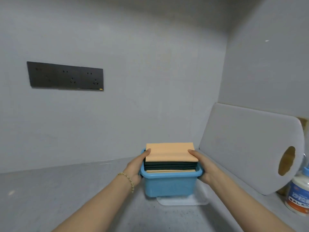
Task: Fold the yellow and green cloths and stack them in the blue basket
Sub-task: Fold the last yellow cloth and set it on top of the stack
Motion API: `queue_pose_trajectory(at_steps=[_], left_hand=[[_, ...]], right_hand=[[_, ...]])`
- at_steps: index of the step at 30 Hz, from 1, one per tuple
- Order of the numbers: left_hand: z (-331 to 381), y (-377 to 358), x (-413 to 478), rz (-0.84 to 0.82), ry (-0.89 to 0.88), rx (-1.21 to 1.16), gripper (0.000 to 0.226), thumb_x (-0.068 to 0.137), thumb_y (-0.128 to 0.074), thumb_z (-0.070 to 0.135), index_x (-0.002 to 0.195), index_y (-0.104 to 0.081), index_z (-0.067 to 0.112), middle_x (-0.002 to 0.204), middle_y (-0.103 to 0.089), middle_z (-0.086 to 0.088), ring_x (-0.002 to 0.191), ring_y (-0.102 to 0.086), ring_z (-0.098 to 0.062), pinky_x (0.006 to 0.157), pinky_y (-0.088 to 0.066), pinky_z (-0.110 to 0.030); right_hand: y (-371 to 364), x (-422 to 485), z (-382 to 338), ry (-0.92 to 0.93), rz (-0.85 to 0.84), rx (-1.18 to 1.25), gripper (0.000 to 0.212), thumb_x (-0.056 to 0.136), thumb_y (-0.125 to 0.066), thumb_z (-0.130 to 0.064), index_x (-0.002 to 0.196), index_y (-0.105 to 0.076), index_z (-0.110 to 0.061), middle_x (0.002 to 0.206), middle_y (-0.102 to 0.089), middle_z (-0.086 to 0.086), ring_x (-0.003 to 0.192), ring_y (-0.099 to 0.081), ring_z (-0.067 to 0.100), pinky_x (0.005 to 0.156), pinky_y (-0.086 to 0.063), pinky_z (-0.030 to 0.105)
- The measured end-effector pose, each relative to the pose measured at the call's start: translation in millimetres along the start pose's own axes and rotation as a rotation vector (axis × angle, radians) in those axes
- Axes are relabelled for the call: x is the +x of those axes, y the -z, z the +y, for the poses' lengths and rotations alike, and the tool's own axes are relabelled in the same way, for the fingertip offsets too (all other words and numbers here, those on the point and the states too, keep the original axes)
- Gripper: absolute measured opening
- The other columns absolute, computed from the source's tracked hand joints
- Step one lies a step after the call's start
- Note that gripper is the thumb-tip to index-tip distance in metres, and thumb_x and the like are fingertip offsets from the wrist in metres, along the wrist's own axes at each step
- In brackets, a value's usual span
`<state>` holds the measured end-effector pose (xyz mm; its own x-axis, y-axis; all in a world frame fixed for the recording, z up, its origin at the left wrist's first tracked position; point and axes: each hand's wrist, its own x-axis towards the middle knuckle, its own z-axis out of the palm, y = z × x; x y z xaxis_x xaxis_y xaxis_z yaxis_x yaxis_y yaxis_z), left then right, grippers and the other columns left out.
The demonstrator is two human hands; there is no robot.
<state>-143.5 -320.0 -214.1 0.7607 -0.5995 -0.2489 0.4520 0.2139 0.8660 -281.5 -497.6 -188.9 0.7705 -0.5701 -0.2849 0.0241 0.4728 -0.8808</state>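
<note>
1. Blue plastic basket [170, 185] at centre, near the corner of a grey speckled countertop [66, 198]. It is over a clear shallow plastic tray [185, 201]; contact unclear.
2. The basket holds a stack of folded cloths that rises above its rim. A yellow cloth [170, 152] is on top, dark green cloths [170, 165] lie beneath, and another yellow edge shows lowest.
3. Left hand [135, 166], wearing a gold beaded bracelet [129, 180], clasps the basket's left side. Its thumb lies on the top cloth; its fingers are hidden.
4. Right hand [204, 166] clasps the right side the same way, thumb on the cloth.
5. Black socket panel [66, 76] on the back wall.
6. White cutting board [247, 144] leans at right.
7. White bottle [299, 196] at the right edge has an orange band with letters that read roughly "DALA", cut off. The other print is blurred.
</note>
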Motion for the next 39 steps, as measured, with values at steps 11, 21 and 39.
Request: queue_pose_trajectory(at_steps=[11, 21, 39], left_hand=[[63, 157, -105, 0.177, -0.094, -0.034, 0.033, 0.081, -0.072, 0.027, 0.108, -0.064, 0.009, 0.116, -0.065, -0.018, 0.107, -0.062, -0.034, 0.101, -0.045, -0.05], [42, 222, -152, 0.372, -0.051, 0.072, 0.044, 0.085, -0.069, 0.026, 0.121, -0.062, 0.003, 0.116, -0.066, -0.021, 0.103, -0.063, -0.035, 0.098, -0.047, -0.049], [38, 193, -160, 0.564, -0.246, 0.807, 0.051, 0.105, -0.02, 0.028, 0.152, -0.013, 0.011, 0.159, -0.014, -0.008, 0.148, -0.006, -0.024, 0.12, -0.004, -0.04]], right_hand=[[-157, -50, 82, -0.059, -0.156, -0.057, 0.047, 0.078, -0.075, -0.021, 0.118, -0.061, 0.0, 0.116, -0.065, 0.021, 0.095, -0.064, 0.033, 0.075, -0.054, 0.041], [-190, -62, 156, -0.15, -0.178, -0.2, 0.051, 0.08, -0.073, -0.023, 0.123, -0.059, 0.0, 0.114, -0.065, 0.021, 0.085, -0.061, 0.031, 0.076, -0.051, 0.038], [-208, -77, 159, 0.492, -0.136, -0.994, 0.035, 0.103, -0.025, -0.022, 0.125, -0.049, -0.009, 0.121, -0.057, 0.01, 0.108, -0.052, 0.025, 0.094, -0.04, 0.034]])
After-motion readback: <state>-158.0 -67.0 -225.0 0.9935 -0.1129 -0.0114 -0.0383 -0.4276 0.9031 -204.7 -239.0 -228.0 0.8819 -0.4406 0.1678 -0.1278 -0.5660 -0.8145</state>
